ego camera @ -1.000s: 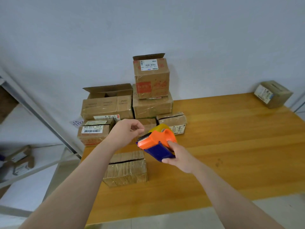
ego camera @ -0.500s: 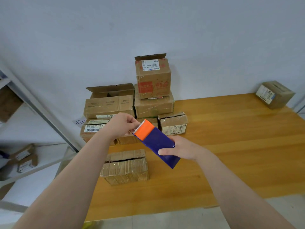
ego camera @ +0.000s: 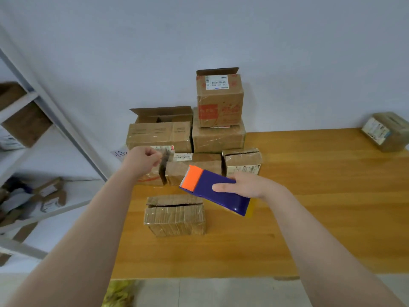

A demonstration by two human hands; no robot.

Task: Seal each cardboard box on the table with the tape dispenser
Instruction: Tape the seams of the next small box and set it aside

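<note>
Diagonally, tape dispenser [ego camera: 222, 201], orange end up-left, clasped in right hand [ego camera: 250, 187]; left hand [ego camera: 141, 160] unclear.

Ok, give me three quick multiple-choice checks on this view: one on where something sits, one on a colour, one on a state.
1. Where is the lone box, apart from the pile?
A) at the far right corner of the table
B) on the floor
C) on top of the stack

2. What colour is the toothed end of the tape dispenser?
A) green
B) orange
C) white

3. How is the top of the near box?
A) taped flat
B) flaps cut off
C) dark gap between its flaps

Answers: 1 A, it sits alone at the table's far right edge. 2 B, the head is orange on a purple body. 3 C, a dark slit runs across its top.
</note>
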